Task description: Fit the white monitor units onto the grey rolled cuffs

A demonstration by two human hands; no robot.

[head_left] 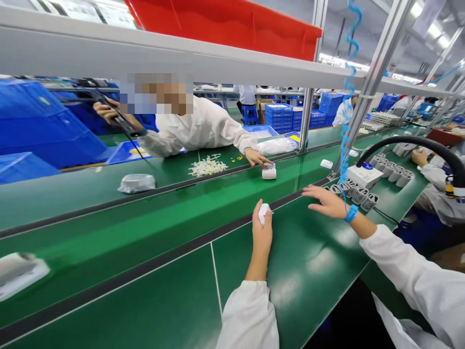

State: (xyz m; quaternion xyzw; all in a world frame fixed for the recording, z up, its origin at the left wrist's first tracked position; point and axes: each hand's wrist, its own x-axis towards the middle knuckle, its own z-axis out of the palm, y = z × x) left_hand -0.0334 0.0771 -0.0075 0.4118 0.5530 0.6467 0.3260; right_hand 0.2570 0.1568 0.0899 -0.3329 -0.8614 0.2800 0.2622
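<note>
My left hand [262, 232] is closed around a small white plastic piece [264, 213], held over the near edge of the green conveyor belt [163, 208]. My fingers cover part of it, so its exact kind is unclear. To the right, my right hand [329, 201] reaches forward with its fingers stretched out and nothing in them. A blue strap [351, 213] circles that wrist. Just beyond it stand several grey-white cylindrical housings [359, 194] on the bench. A white device [269, 172] lies on the belt, under the hand [257, 157] of a co-worker opposite.
Another white part [326, 164] lies farther along the belt, and a larger one [20, 271] at left. Small white pieces [208, 166] are heaped across the belt near a bagged item [137, 183]. A coiled blue hose [347, 111], metal post [370, 87] and black flexible duct [417, 140] stand at right.
</note>
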